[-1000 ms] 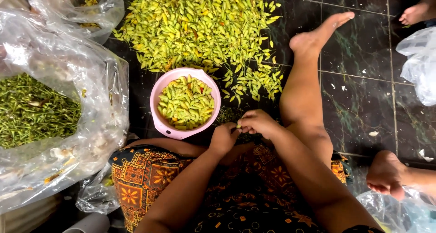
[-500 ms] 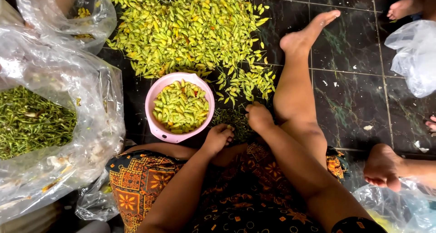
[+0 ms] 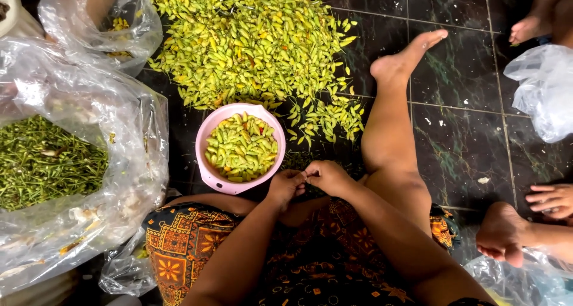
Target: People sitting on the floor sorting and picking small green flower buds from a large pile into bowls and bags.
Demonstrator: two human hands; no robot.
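Where hands (image 3: 305,183) meet, tiny chilli, hidden.

Off to your left sits a big clear plastic bag (image 3: 119,163) filled with green stems (image 3: 42,163), and a second clear bag (image 3: 128,19) lies above it. Dark marbled floor tiles (image 3: 459,91) spread to your right. There another person's foot (image 3: 501,240) and hand (image 3: 552,200) show, beside a crumpled clear bag (image 3: 543,88) at the edge.
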